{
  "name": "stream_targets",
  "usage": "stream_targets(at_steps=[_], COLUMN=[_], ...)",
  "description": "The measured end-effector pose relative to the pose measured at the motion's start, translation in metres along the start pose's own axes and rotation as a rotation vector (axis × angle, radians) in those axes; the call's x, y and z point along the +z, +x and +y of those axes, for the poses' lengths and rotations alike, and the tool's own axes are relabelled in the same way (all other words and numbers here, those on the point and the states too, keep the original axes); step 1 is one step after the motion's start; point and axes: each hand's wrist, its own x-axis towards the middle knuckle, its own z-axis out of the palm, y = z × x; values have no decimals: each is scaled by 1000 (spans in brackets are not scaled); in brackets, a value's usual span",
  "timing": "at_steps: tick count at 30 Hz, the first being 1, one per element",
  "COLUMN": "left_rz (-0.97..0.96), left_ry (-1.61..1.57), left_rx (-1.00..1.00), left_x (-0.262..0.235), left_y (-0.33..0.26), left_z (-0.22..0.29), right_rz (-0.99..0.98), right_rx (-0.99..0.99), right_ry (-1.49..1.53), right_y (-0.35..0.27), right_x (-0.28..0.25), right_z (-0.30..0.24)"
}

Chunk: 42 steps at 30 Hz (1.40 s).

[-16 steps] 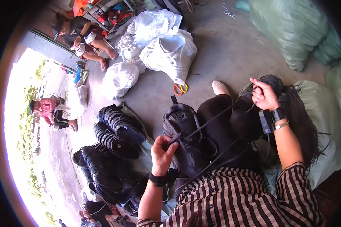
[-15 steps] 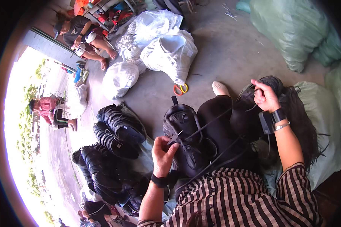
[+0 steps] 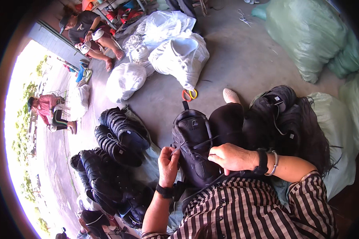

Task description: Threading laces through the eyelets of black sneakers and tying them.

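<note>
A black sneaker [image 3: 194, 131] lies on my lap with its heel loop pointing away from me. Dark laces cross over its upper, and part of them is hidden under my fingers. At the shoe's left side my left hand [image 3: 169, 164] pinches a shoelace [image 3: 179, 145] between thumb and forefinger. On the other side my right hand [image 3: 232, 158] is closed low beside the shoe, its fingertips together on what seems to be the lace's other part. Both wrists carry dark bands.
Rows of black shoes [image 3: 119, 139] lie to my left, with more black shoes [image 3: 277, 99] at my right knee. Scissors with orange and yellow handles [image 3: 189, 95] lie on the floor ahead. White sacks [image 3: 177, 55] and green sacks [image 3: 303, 36] stand beyond. Two people sit at the left.
My right hand has come down and left from the raised, outstretched place to beside the shoe. The long lace stretched across my lap is drawn in. My left hand stays pinched at the shoe.
</note>
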Motion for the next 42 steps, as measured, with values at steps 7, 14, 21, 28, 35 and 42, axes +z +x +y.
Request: stream_targets(at_steps=[7,14,21,28,35,42], left_rz=[125,146,31,120,361,358], left_ry=[-54,266,-301,-656,-709,-633], left_rx=[128,238,143,-43,102,109], left_x=[3,-10,-14,-37,-97,-139], left_y=[0,5,7,22,35,25], left_z=[19,17,28,46,36,62], right_rz=[85,-16,461,627,181,264], right_rx=[63,-63,-221,-197,44,-68], right_ry=[-15,-47,-123,455,547,313], right_y=[4,-2,-17,6,6,21], right_x=[7,5,-29,-18,-18,-2], right_z=[-6,-1,-14,8,-3,-19])
